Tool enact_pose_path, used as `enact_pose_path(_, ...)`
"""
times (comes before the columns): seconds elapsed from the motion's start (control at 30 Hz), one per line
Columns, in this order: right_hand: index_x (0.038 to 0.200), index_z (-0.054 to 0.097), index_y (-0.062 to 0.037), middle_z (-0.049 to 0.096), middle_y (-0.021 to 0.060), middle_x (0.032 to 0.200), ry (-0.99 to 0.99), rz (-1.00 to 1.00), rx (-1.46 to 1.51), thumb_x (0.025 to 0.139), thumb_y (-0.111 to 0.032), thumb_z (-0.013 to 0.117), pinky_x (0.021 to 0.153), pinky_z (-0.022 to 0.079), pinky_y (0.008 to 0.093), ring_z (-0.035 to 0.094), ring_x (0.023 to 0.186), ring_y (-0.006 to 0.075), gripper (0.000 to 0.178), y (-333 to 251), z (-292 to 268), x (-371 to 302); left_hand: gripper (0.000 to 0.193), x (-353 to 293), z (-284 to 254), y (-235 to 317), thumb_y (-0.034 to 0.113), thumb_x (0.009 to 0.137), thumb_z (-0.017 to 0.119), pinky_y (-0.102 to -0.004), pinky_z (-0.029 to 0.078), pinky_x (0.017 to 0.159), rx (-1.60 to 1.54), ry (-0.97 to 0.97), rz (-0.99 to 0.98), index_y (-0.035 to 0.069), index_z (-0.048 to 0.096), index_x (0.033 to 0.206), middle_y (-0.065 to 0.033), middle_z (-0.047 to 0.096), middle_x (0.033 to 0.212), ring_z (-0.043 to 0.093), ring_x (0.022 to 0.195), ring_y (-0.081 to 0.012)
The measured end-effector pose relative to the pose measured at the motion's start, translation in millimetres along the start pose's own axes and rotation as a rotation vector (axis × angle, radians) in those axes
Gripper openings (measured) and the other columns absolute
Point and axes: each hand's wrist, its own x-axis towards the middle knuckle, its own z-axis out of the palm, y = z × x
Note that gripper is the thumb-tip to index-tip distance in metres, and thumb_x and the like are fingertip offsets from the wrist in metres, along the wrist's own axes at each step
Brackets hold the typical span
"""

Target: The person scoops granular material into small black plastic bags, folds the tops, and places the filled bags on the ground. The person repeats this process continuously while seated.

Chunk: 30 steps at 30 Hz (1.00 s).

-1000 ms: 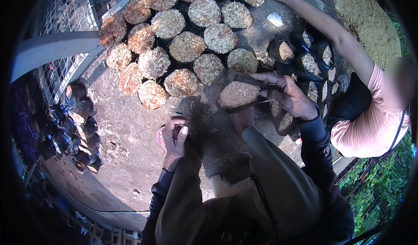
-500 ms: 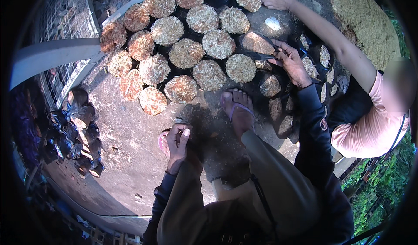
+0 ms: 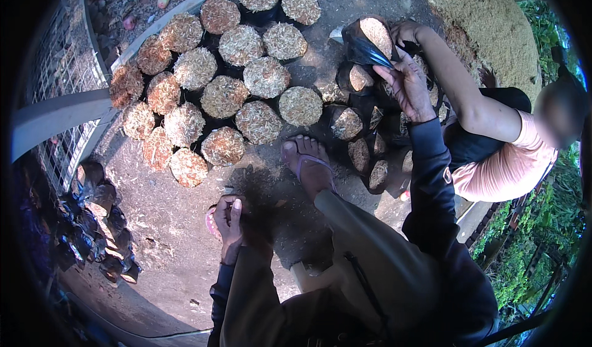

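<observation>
My right hand (image 3: 412, 91) reaches forward on the right, its fingers closed on the gathered rim of a black plastic bag (image 3: 357, 46). The bag is tilted, and its pale, grainy filling (image 3: 377, 32) shows at the open mouth. A co-worker's hand (image 3: 407, 32) is right beside the bag's far side; whether it touches the bag cannot be made out. Near my knee, my left hand (image 3: 230, 227) has its fingers curled and thumb raised. What those fingers hold, if anything, is hidden.
Several round bags topped with shavings (image 3: 223, 97) stand in rows ahead. More slumped black bags (image 3: 346, 124) lie right of my foot. A sawdust heap (image 3: 484, 23) is at the far right, a wire mesh panel (image 3: 55, 76) at left, dark bags (image 3: 102, 220) below it.
The black bag has moved away from the rows and tilted, with my right hand still on its rim. The co-worker's hand has come from a far bag to this one. The view has shifted.
</observation>
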Motion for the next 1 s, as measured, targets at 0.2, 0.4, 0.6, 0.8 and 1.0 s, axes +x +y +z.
enact_pose_path(0.2, 0.134, 0.046, 0.0106, 0.061, 0.0193, 0.122, 0.189, -0.106, 0.040, 0.104, 0.003, 0.039, 0.102, 0.059, 0.0427, 0.068, 0.106, 0.0285, 0.032, 2.0, -19.5, 63.7, 0.019, -1.6, 4.4, 0.3, 0.020, 0.104, 0.063, -0.0228, 0.042, 0.068, -0.033, 0.017, -0.050, 0.002, 0.066, 0.101, 0.0012, 0.062, 0.082, 0.051, 0.074, -0.0059)
enact_pose_path(0.4, 0.117, 0.055, 0.0121, 0.059, 0.0193, 0.115, 0.391, -0.083, -0.065, 0.103, 0.005, 0.043, 0.088, 0.065, 0.0394, 0.068, 0.097, 0.0284, 0.020, -4.1, -58.7, 142.9, 0.018, 0.0, 5.1, -0.4, 0.020, 0.104, 0.063, -0.0228, 0.041, 0.068, -0.005, 0.020, -0.034, 0.002, 0.065, 0.099, 0.0014, 0.061, 0.081, 0.051, 0.073, -0.0060)
enact_pose_path(0.6, 0.118, 0.053, 0.0150, 0.060, 0.0246, 0.116, 0.446, 0.103, -0.151, 0.103, 0.004, 0.043, 0.086, 0.067, 0.0417, 0.070, 0.101, 0.0358, 0.021, -35.7, -119.1, 162.3, 0.017, 0.1, 3.7, -8.0, 0.018, 0.104, 0.063, -0.0226, 0.040, 0.068, -0.006, 0.016, -0.005, 0.002, 0.065, 0.099, 0.0021, 0.059, 0.081, 0.050, 0.073, -0.0057)
enact_pose_path(0.8, 0.119, 0.057, 0.0118, 0.062, 0.0195, 0.112, 0.443, 0.227, -0.355, 0.103, 0.003, 0.047, 0.080, 0.068, 0.0335, 0.071, 0.094, 0.0271, 0.021, -57.0, -155.7, 158.4, 0.018, -1.9, 2.0, -8.6, 0.020, 0.104, 0.064, -0.0222, 0.039, 0.069, 0.037, 0.015, -0.048, 0.003, 0.064, 0.099, 0.0030, 0.058, 0.082, 0.049, 0.076, -0.0054)
enact_pose_path(1.0, 0.113, 0.067, 0.0018, 0.070, 0.0149, 0.103, 0.333, 0.189, -0.696, 0.102, -0.007, 0.055, 0.069, 0.064, 0.0291, 0.073, 0.087, 0.0203, 0.019, -54.2, -202.6, 170.0, 0.018, -1.8, 3.0, -10.3, 0.020, 0.104, 0.064, -0.0226, 0.040, 0.069, 0.016, 0.003, -0.056, 0.003, 0.064, 0.099, 0.0025, 0.059, 0.083, 0.049, 0.076, -0.0057)
